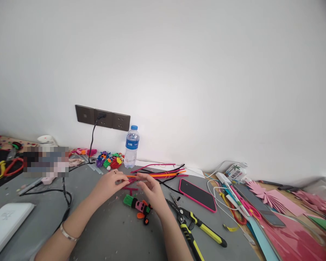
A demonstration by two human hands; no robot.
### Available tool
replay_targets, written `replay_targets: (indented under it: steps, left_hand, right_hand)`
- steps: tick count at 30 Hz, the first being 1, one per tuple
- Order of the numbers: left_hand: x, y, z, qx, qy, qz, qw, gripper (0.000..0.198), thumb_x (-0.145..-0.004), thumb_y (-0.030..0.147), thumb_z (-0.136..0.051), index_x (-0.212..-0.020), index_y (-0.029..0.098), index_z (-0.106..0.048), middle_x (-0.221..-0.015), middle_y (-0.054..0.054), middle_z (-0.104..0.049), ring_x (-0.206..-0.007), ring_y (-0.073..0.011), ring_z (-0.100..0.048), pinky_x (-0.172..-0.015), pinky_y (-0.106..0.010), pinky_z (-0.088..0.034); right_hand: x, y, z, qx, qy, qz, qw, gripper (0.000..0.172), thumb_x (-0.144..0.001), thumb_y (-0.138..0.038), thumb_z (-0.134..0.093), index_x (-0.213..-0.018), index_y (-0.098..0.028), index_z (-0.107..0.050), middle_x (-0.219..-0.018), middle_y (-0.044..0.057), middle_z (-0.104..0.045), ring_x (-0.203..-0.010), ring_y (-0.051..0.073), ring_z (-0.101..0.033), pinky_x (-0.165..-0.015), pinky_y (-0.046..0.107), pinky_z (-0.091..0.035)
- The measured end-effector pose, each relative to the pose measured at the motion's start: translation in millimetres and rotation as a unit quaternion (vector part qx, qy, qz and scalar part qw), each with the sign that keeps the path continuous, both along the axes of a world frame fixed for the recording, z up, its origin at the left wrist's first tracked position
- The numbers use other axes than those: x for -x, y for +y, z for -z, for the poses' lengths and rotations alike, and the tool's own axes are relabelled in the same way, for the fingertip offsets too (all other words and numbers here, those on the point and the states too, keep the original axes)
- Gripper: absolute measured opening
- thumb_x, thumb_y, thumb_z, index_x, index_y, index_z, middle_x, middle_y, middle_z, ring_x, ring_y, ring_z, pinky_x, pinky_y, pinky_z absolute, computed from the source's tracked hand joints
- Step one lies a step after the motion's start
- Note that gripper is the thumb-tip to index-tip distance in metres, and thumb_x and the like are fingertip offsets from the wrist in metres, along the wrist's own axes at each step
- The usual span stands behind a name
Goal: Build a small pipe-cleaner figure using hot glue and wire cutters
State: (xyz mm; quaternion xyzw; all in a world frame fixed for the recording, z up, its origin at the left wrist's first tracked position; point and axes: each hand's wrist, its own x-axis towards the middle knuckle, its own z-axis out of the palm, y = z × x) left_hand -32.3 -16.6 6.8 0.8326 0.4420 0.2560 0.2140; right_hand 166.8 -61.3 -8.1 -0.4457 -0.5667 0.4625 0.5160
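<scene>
An orange pipe cleaner stretches between my two hands above the grey table. My left hand pinches it at the left, thumb and fingers pressed together. From the other side my right hand grips it between thumb and index finger, its remaining fingers curled. Behind them lies a loose bunch of pink, orange and black pipe cleaners. Just below my hands rests a small pipe-cleaner figure in green, pink, black and orange, partly covered by my right hand.
Yellow-black pliers and a pink-cased phone lie to the right. A water bottle stands by the wall near colourful pipe-cleaner figures. Black cables and a white box are leftward; craft paper lies far right.
</scene>
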Motion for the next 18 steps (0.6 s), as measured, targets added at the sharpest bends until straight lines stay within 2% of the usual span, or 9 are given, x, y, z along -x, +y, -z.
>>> replay_targets:
  steps: [4,9,14,18]
  left_hand:
    - [7.0,3.3,1.1,0.041,0.061,-0.004,0.997,0.026,-0.083,0.04,-0.053,-0.073,0.026,-0.073,-0.079,-0.003,-0.07,-0.078,-0.0224,-0.056,-0.062,-0.027,-0.037]
    - [6.1,1.8,3.0,0.039,0.088,0.009,0.995,0.022,-0.081,0.034,-0.055,-0.068,0.026,-0.071,-0.073,-0.002,-0.069,-0.074,-0.0206,-0.058,-0.062,-0.025,-0.037]
    - [6.3,2.1,6.2,0.087,0.086,0.032,0.992,0.019,-0.075,0.031,-0.056,-0.07,0.025,-0.074,-0.069,-0.002,-0.069,-0.06,-0.0171,-0.057,-0.054,-0.024,-0.033]
    - [7.5,2.5,7.7,0.078,0.068,0.036,0.994,0.019,-0.074,0.028,-0.056,-0.07,0.026,-0.075,-0.069,-0.002,-0.068,-0.059,-0.0173,-0.056,-0.055,-0.024,-0.034]
  right_hand:
    - [2.4,-1.3,7.2,-0.017,-0.154,0.065,0.986,0.016,-0.082,-0.023,-0.055,-0.088,-0.02,-0.069,-0.086,0.004,-0.069,-0.069,0.017,-0.058,-0.066,0.029,-0.045]
    - [21.0,-7.8,9.5,-0.048,-0.31,0.095,0.945,0.015,-0.077,-0.016,-0.057,-0.065,-0.022,-0.063,-0.07,0.0,-0.062,-0.064,0.016,-0.055,-0.061,0.026,-0.035]
    - [30.2,1.7,13.8,-0.026,-0.354,0.115,0.928,0.016,-0.069,-0.02,-0.072,-0.057,-0.022,-0.061,-0.059,-0.003,-0.06,-0.057,0.014,-0.052,-0.063,0.027,-0.029]
    - [28.2,8.4,18.3,-0.001,-0.372,0.115,0.921,0.018,-0.064,-0.008,-0.068,-0.055,-0.022,-0.062,-0.056,-0.004,-0.061,-0.056,0.014,-0.052,-0.066,0.028,-0.027]
